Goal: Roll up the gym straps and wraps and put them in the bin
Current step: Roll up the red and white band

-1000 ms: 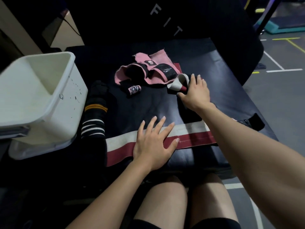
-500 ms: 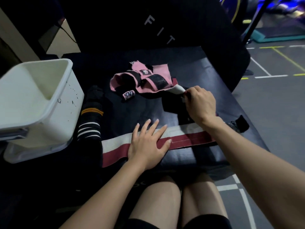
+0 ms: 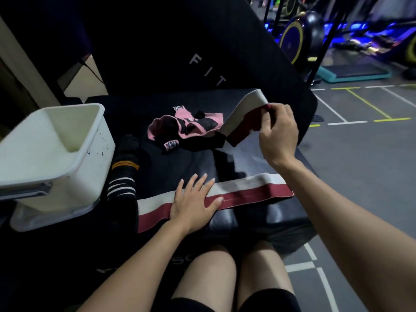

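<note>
A white and dark red band [image 3: 252, 189] lies flat across the near edge of the black bench. My left hand [image 3: 193, 202] presses it down with straight, spread fingers. My right hand [image 3: 278, 131] pinches the end of a second white and red band [image 3: 244, 111] and holds it lifted above the bench. Pink and black wraps [image 3: 184, 123] lie in a heap further back. A black wrap with white and orange stripes [image 3: 122, 176] lies on the left beside the white bin [image 3: 67, 158], which looks empty.
The black bench pad [image 3: 171, 161] has an upright black backrest with white letters behind it. Grey gym floor with painted lines drops off to the right. Exercise machines stand at the far right. My bare knees sit at the bench's near edge.
My right hand has taken the second band's end beside the pink wraps and raised it up and to the right, unfolding it. My left hand has stayed flat on the near band.
</note>
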